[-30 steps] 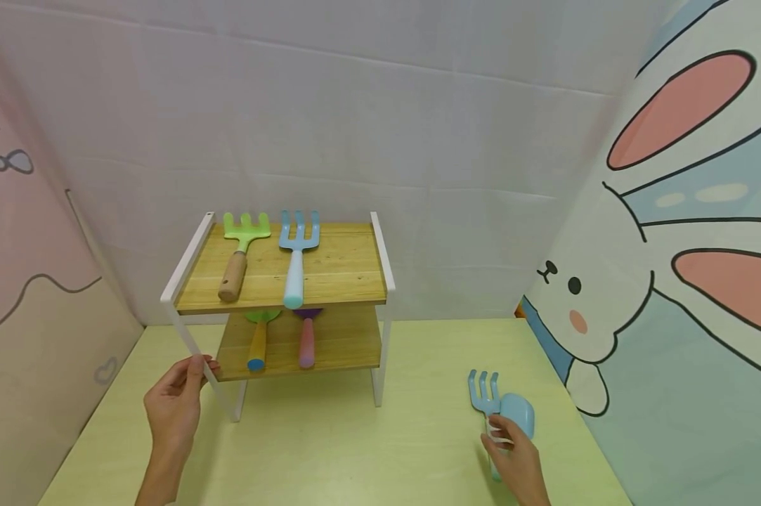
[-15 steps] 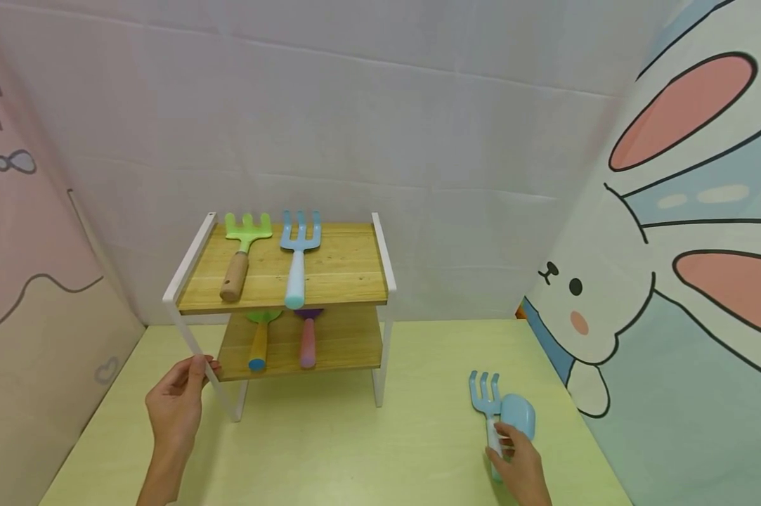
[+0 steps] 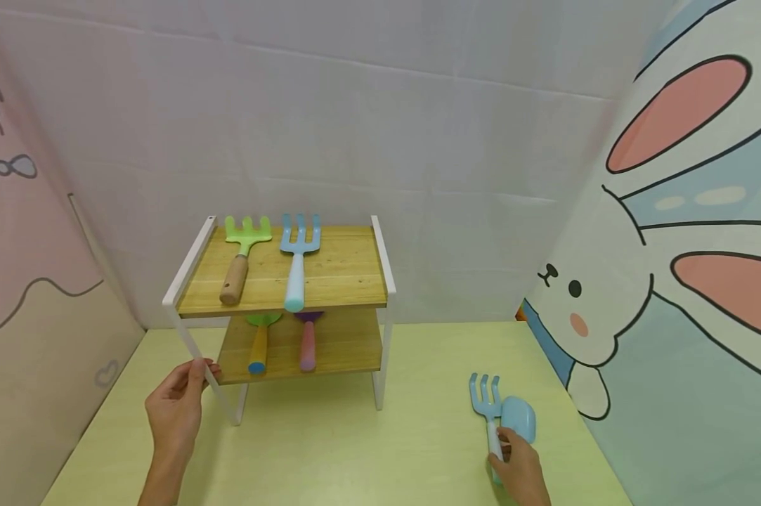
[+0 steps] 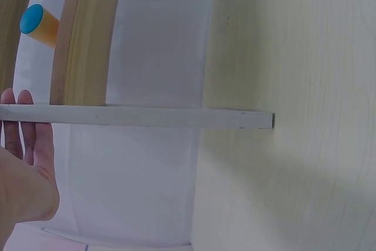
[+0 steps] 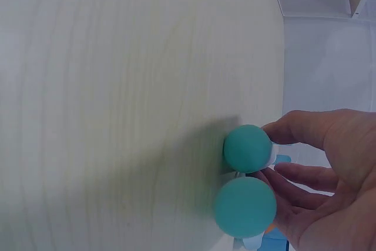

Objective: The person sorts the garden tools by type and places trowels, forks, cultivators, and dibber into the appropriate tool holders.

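Note:
My left hand (image 3: 174, 407) grips the white front-left leg (image 4: 164, 117) of a two-tier wooden shelf (image 3: 348, 281), thumb in front and fingers behind. At the right, my right hand (image 3: 521, 464) pinches the pale handle of a light blue hand fork (image 3: 484, 404) lying on the table, its three tines pointing away. Right beside the fork lies a light blue trowel (image 3: 518, 418), its handle largely hidden by my hand in the head view. The right wrist view shows the two round teal handle ends, with my thumb (image 5: 288, 129) at the upper one and my fingers between them.
On the top shelf lie a green hand rake (image 3: 244, 253) with a wooden handle and another blue hand fork (image 3: 298, 260). The lower shelf holds a tool with an orange handle (image 3: 258, 351) and one with a pink handle (image 3: 308, 348). A rabbit-print cloth (image 3: 608, 309) borders the table's right.
My right hand has shifted slightly right and down along the fork's handle, leaving more of the handle visible. The left hand keeps its grip, and the shelf stays in place.

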Tool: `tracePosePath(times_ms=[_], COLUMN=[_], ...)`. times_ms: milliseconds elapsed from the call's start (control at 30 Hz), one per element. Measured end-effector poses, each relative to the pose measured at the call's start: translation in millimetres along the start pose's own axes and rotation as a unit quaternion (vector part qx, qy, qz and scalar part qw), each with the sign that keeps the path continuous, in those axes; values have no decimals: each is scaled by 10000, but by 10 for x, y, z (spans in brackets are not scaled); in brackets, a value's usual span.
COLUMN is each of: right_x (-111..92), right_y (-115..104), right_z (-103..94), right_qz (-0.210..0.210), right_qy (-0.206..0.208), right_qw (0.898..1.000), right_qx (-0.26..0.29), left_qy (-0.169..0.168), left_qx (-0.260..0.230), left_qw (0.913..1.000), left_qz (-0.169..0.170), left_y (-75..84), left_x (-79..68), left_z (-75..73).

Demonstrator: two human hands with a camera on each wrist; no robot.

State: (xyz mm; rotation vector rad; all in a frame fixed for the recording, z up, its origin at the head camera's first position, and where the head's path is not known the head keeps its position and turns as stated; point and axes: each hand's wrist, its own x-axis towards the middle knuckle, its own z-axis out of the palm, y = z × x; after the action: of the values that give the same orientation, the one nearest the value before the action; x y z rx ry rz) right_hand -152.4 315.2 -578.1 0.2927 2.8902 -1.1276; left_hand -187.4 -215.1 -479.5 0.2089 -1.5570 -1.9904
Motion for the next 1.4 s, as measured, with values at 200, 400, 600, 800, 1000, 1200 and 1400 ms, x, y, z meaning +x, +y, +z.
tracePosePath(times_ms=[200,400,600,800,1000,1200,1400], right_x=[8,4,3,-6,-25,-41,-68], right_y=[-13,-2,-25,19,1,-3,-12], right_z=[-8,29,37,38,13,42,74], right_qz=[-81,-172,129,391,643,860,1058], right_qy=[-59,-11,-40,-172,-332,-214,-127], right_qw=[9999,9998,9996,9948,9859,9828,9756], right_qx=[-135,-76,249,920,1510,1618,1919], left_qy=[1,-8,-27,-42,-7,7,8], left_qx=[-3,-10,-24,-85,21,11,30], left_qw=[10000,10000,9999,9998,9999,9999,9999], left_qz=[12,79,122,179,157,143,113], left_y=[0,-2,-10,-14,-10,-10,-12], left_x=[-8,-13,-14,-15,-14,-12,-15], left_z=[6,9,5,11,10,14,8])
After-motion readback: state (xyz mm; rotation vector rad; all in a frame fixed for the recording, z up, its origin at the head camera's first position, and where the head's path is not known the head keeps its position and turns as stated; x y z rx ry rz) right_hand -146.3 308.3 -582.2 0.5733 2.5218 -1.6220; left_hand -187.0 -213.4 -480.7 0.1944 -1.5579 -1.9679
